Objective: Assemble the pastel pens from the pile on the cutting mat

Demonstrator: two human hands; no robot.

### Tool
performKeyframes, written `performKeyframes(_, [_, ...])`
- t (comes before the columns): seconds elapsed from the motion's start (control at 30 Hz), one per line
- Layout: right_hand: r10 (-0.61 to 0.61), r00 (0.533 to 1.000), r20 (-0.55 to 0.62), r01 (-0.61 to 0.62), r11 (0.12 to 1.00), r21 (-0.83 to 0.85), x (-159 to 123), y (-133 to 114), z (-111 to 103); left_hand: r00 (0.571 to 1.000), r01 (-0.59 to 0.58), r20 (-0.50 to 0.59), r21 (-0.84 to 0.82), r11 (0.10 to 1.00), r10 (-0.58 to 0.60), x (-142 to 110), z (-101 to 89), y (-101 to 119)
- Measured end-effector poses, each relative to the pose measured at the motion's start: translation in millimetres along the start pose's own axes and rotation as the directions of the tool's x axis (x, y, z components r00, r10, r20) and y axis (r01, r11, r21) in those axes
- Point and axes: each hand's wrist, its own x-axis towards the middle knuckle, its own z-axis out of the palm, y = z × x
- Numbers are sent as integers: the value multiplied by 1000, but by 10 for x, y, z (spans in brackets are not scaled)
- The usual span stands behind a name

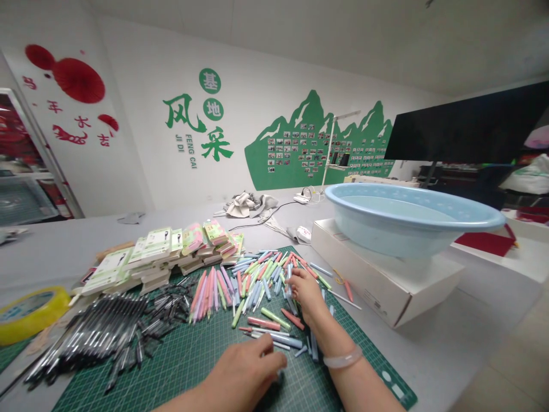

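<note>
My right hand (305, 294) reaches into a loose pile of pastel pen parts (259, 274), its fingertips closed on a light blue pen barrel (289, 286). Closer to me, my left hand (246, 369) hovers low above the green cutting mat (171, 355) with curled fingers. Whatever lies under those fingers is hidden or blurred. Between the hands lie several single pieces, among them a red pen barrel (263, 323) and a blue pen barrel (285, 340). Pink and purple pens (210, 294) form a row left of the pile.
Black clear-bodied pens (94, 326) lie heaped at the left beside yellow tape (34, 315). Behind them are stacked small card packs (154, 246). At right, a blue basin (412, 229) stands on a white box (377, 280). Gloves (244, 205) and a power strip (301, 198) lie farther back.
</note>
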Motion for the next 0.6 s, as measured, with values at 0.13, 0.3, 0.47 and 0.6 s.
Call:
performKeyframes(0.13, [38, 999, 17, -41, 979, 198, -25, -25, 19, 990, -137, -28, 94, 986, 140, 111, 141, 89])
performKeyframes(0.3, [52, 997, -49, -28, 919, 394, 26, -112, -82, 993, -65, -94, 77, 995, 72, 351, 129, -50])
performKeyframes(0.47, [56, 993, -108, 9, 854, 521, 89, -195, -230, 979, -105, -174, 27, 994, 108, 409, 106, -169])
performKeyframes(0.6, [99, 995, -27, -66, 823, 565, 64, -190, -212, 949, -188, -264, -39, 981, 171, 377, 88, -189])
